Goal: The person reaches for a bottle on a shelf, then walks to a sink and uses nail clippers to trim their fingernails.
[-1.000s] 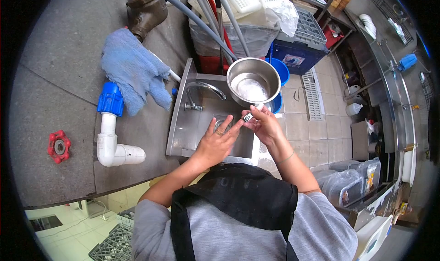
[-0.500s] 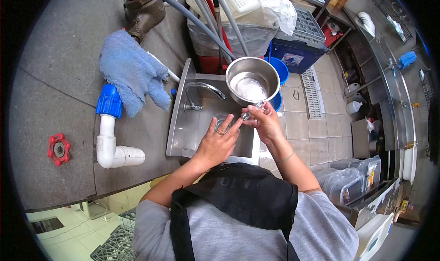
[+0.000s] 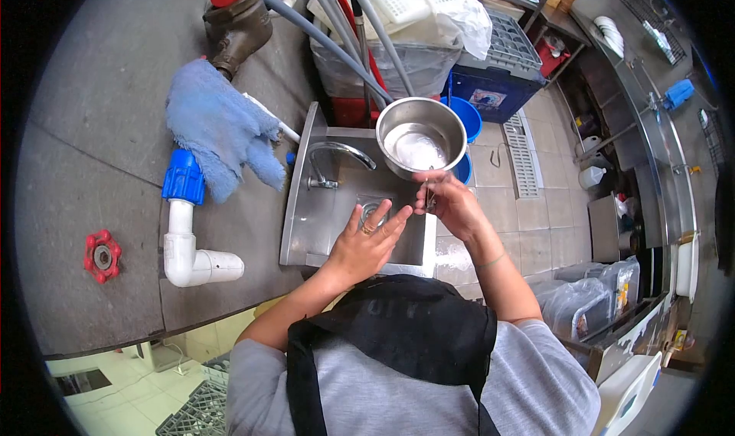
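Observation:
Over the small steel sink [image 3: 351, 188], my left hand [image 3: 369, 241] has its fingers spread, with a ring on one finger and nothing in its grasp. My right hand [image 3: 446, 202] is beside it at the sink's right edge, fingers curled round a small shiny metal object [image 3: 430, 199] blurred by motion. A round steel pot [image 3: 421, 137] stands just beyond my right hand, at the sink's far right corner, with what looks like clear liquid inside. The curved faucet [image 3: 342, 146] reaches over the basin from the left, above the drain.
A blue cloth [image 3: 222, 122] drapes over pipework left of the sink, near a white elbow pipe [image 3: 181, 256] and a red valve handle [image 3: 102, 257]. Blue buckets [image 3: 464, 117] stand behind the pot. Further right are a blue crate [image 3: 490, 95] and a floor drain grate [image 3: 522, 156].
My right hand has turned and moved slightly right, away from my left fingers, still holding the small metal object. My left hand's fingers have spread a little wider.

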Demonstrator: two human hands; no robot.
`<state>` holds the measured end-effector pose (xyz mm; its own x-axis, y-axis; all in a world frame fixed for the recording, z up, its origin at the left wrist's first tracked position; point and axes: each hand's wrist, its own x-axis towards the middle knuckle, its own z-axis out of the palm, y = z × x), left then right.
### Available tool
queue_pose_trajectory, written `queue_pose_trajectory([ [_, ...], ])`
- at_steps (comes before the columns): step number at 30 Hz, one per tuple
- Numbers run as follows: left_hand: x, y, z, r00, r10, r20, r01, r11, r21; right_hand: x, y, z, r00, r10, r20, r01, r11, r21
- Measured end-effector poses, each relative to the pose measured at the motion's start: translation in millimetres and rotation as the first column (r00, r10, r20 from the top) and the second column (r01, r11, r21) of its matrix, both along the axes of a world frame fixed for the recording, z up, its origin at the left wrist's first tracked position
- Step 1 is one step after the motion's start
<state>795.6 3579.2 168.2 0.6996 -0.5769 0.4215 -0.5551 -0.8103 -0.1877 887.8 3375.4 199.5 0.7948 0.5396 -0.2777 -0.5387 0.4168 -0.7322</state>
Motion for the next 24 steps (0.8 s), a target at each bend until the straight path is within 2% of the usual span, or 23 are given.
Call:
queue_pose_trajectory([
  [3, 1.5, -1.1, 1.3, 1.000, -0.011, 0.010, 0.011, 1.000, -0.002, -4.6, -1.8, -4.0, 0.994, 0.086, 0.073, -0.084, 0.996, -0.030],
  [6, 2.1, -2.7, 1.0, 0.999, -0.011, 0.031, 0.010, 0.999, 0.036, -15.4, 1.0, -5.7, 0.970, 0.136, 0.200, -0.092, 0.972, -0.215],
  [10, 4.2, -0.9, 1.3, 0.996, -0.032, 0.082, 0.023, 0.994, 0.103, -15.7, 0.1, -8.6, 0.969, 0.177, 0.174, -0.131, 0.959, -0.251],
  [16, 10.1, 3.7, 2.3, 0.981, -0.081, 0.176, 0.059, 0.990, 0.128, -15.2, 4.1, 2.9, 0.982, 0.190, -0.016, -0.190, 0.961, -0.199],
  [24, 11.8, 8.3, 4.3, 0.969, -0.118, 0.215, 0.076, 0.978, 0.195, -13.9, 9.9, 6.0, 0.964, 0.248, -0.098, -0.267, 0.918, -0.293],
])
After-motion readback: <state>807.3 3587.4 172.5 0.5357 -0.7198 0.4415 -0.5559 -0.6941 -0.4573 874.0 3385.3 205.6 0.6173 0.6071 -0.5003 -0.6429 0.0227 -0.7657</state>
